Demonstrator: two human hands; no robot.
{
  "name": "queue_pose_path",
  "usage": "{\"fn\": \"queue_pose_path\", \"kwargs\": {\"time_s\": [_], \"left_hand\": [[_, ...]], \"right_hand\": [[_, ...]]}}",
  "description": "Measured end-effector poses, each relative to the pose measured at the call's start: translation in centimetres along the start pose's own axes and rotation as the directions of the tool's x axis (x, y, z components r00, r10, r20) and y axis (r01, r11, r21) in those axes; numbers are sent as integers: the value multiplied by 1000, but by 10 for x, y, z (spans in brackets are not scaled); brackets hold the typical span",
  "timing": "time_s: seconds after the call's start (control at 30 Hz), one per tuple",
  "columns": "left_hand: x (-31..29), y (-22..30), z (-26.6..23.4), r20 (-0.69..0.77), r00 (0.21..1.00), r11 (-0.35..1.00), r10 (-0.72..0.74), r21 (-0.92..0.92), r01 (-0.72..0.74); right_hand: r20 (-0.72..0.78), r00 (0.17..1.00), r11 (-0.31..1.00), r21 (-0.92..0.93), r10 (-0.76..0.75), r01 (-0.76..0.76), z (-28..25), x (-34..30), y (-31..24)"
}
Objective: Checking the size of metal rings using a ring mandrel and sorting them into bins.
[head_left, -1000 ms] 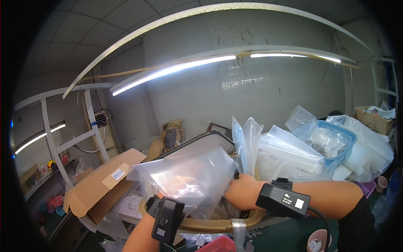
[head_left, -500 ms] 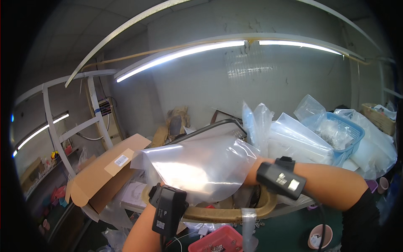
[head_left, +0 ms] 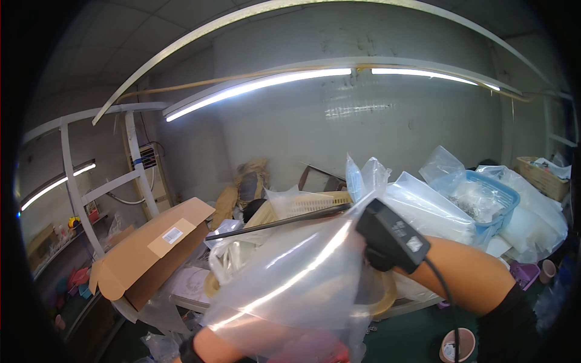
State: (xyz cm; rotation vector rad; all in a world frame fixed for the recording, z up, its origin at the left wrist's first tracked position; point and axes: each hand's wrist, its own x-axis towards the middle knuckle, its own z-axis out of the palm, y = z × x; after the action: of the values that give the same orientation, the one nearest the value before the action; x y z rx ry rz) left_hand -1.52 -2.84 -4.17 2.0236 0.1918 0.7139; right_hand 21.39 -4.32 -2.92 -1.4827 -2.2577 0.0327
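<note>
The left hand [head_left: 223, 343] is moving nearer, while the right wrist's black device [head_left: 393, 236] is shifting farther. The clear plastic [head_left: 290, 278] is spreading nearer too, now veiling the pink tray [head_left: 330, 349]. The dark rim [head_left: 278, 222] is straightening edge-on, and a cream basket [head_left: 308, 206] is appearing beyond it.

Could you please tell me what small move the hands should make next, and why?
Perhaps the left hand should ease the large, clear, glossy plastic sheet slightly downward: it spreads across the middle of the workspace, partly veiling that hand and covering much of the brownish-yellow tub with a rounded rim, so what lies behind is hard to make out.
</note>
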Motion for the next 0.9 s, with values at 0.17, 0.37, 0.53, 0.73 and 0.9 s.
{"fn": "queue_pose_path", "kwargs": {"time_s": [0.17,0.37,0.53,0.73,0.9], "left_hand": [[28,19,-29,-169,982,976,-84,185,115],[57,21,-25,-478,867,821,-141,433,372],[57,-39,-33,-114,921,248,373,969,20],[57,-28,-23,-294,928,487,228,860,153],[56,-19,-21,-310,929,522,200,837,167]], "right_hand": [[-67,998,999,-45,-18,15,10,36,-8],[-142,983,993,-2,116,-117,30,54,-2],[-162,983,996,-8,90,-92,20,37,0],[-37,998,999,-30,-46,45,10,18,-1],[240,936,961,-38,-257,274,15,-9,2]]}}
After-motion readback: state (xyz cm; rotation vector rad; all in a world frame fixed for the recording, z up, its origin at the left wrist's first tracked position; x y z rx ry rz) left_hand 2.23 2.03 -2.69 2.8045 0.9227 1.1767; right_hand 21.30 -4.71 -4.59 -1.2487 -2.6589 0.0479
